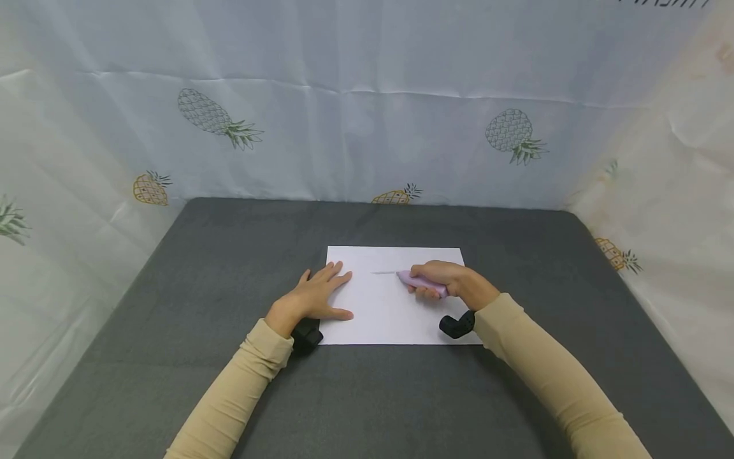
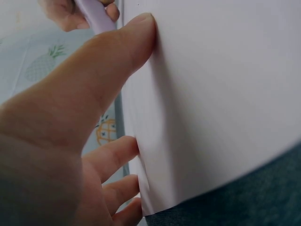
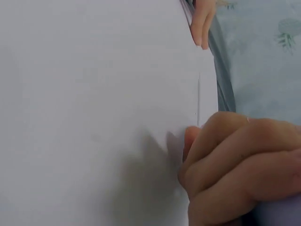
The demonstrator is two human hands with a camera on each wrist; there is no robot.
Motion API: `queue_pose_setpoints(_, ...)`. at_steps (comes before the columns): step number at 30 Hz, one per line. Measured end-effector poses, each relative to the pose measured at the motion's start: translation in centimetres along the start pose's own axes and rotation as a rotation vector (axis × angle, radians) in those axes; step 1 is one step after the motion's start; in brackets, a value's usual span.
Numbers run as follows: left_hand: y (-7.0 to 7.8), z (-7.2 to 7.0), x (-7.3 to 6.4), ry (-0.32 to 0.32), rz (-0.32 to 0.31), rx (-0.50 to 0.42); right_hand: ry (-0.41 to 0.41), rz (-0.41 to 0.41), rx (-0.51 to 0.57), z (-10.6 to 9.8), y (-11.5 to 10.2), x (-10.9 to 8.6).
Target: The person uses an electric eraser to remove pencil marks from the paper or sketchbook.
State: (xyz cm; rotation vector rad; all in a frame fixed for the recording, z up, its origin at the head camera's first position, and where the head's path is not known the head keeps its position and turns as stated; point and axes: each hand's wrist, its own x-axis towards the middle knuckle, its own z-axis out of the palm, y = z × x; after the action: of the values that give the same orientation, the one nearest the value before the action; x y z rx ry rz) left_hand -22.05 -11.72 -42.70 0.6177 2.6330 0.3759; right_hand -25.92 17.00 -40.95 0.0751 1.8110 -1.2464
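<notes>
A white sheet of paper (image 1: 367, 319) lies on the dark table. My left hand (image 1: 318, 295) rests spread on its left part, thumb and fingers apart; in the left wrist view the thumb (image 2: 136, 37) presses near the paper. My right hand (image 1: 441, 278) grips a light purple tool with a thick tapered handle (image 1: 421, 282), its narrow end pointing left over the sheet. A thin straight grey line (image 1: 383, 273) extends left from that end; in the right wrist view this line (image 3: 199, 99) runs ahead of the curled fingers. I cannot tell the tool's kind.
The dark grey table (image 1: 367, 395) surrounds the sheet. White curtains with printed pineapples (image 1: 344, 140) hang behind it and along both sides. A black wrist device (image 1: 457, 325) sits below the right hand, and another (image 1: 308, 336) below the left.
</notes>
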Motion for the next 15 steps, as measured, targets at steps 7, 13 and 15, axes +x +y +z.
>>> queue_pose_setpoints(7, 0.03, -0.06, -0.04, -0.004, -0.006, 0.000, 0.028, 0.031, -0.018, 0.70, -0.55, 0.23)
queue_pose_setpoints(13, 0.08, 0.04, -0.02, -0.001, 0.000, 0.004, 0.046, 0.040, -0.038, 0.76, -0.58, 0.37)
queue_pose_setpoints(15, 0.07, 0.06, 0.00, 0.000, 0.000, 0.005, 0.045, 0.049, -0.032, 0.79, -0.57, 0.41)
